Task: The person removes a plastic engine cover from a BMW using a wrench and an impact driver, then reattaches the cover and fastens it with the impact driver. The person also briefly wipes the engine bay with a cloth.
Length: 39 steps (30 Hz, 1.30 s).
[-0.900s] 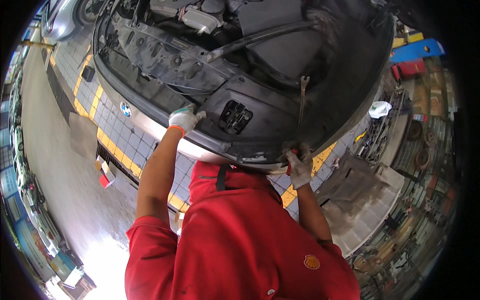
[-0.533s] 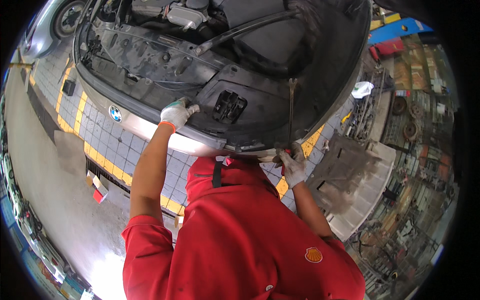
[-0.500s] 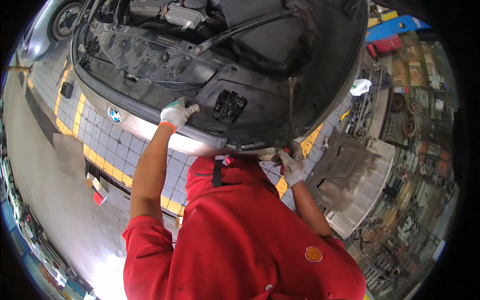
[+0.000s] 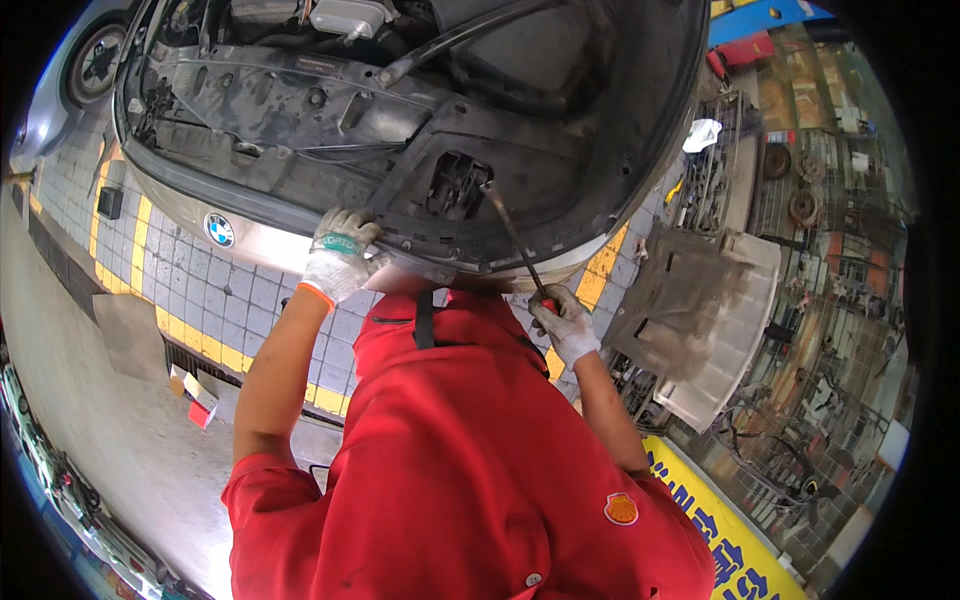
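Observation:
Across the front of me lies a car's open engine bay, with black plastic trim (image 4: pixel 300 180) behind a light-coloured bumper (image 4: pixel 270 250). My left hand (image 4: pixel 340 255), in a white knitted glove with an orange cuff, has its fingers curled over the bumper's upper edge. In my gloved right hand (image 4: pixel 566 326) is the red handle of a long forked pry tool (image 4: pixel 517 236). Its dark shaft slants up and left over the trim, and the tip is beside a rectangular opening (image 4: pixel 459 186). The palm side of both hands is hidden.
A large dirty undertray panel (image 4: pixel 690 310) lies on the floor to my right, beside shelves of parts (image 4: pixel 830 230). A yellow sign (image 4: pixel 715 520) is at the lower right. Another car (image 4: pixel 75 90) stands at far left, and small boxes (image 4: pixel 195 395) sit on the floor.
The pry tool has swung from nearly upright to leaning left, its tip now by the opening. My left hand has shifted slightly on the bumper edge, and the view has moved a little.

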Tool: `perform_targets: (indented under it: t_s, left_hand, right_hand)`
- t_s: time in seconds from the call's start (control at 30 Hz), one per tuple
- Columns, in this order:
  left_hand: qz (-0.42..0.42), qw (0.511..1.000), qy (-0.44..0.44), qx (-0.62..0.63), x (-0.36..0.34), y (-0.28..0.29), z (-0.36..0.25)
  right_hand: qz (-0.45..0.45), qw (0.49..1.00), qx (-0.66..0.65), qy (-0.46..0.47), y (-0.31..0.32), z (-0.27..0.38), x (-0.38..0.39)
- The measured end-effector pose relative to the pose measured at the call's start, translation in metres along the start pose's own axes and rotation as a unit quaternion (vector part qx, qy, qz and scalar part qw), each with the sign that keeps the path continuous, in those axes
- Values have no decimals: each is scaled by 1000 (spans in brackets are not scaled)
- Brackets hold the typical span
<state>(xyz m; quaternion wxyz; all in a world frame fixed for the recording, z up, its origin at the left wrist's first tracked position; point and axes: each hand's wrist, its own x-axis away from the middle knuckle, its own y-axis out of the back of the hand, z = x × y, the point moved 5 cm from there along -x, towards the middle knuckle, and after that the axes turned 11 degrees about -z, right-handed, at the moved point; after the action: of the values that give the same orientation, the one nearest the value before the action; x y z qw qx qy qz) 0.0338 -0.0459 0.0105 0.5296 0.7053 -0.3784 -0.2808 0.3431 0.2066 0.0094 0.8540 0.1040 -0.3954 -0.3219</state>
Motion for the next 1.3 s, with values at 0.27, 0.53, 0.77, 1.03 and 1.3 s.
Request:
perform_targets:
  t_s: [0.27,0.53,0.77,1.03,1.3]
  left_hand:
    - [-14,998,-47,38,63,7,15]
    - [-48,998,-10,31,88,12,10]
    - [-197,979,-54,-18,87,28,-3]
    - [-261,962,-12,-82,75,96,10]
    - [-75,970,52,-227,32,76,60]
  right_hand:
    - [96,960,258,-46,24,-3,5]
    - [135,925,353,39,20,-1,-14]
    - [142,936,313,70,14,27,1]
    - [81,965,210,131,5,20,-11]
    - [50,965,149,210,0,8,-40]
